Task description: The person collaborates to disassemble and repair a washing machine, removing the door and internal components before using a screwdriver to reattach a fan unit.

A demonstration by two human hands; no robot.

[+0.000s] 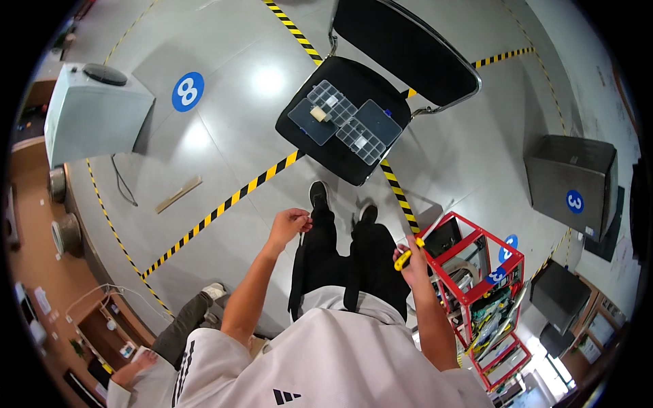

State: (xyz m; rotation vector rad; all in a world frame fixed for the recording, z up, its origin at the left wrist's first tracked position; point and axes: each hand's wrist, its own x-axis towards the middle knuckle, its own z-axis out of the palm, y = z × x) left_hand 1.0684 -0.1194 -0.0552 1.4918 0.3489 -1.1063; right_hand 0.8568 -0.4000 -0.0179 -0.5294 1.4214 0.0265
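My right hand (pixel 412 265) is closed around a screwdriver (pixel 403 260) with a yellow and dark handle. Its thin shaft points up and to the right, beside the red tool rack. My left hand (pixel 292 224) hangs over my left leg with the fingertips pinched together; whatever they hold, if anything, is too small to make out. Ahead of my feet, two clear compartment boxes (pixel 332 100) (pixel 362 141) lie with lids folded back on the seat of a black chair (pixel 340 170). A small cream-coloured piece (pixel 318 113) sits on the left box.
The red-framed rack (pixel 465 296), full of tools, stands close by my right arm. A wooden strip (pixel 178 194) lies on the floor at left, below a white appliance (pixel 98 112). A dark cabinet (pixel 571 180) is at right. Another person (pixel 170 353) is at lower left.
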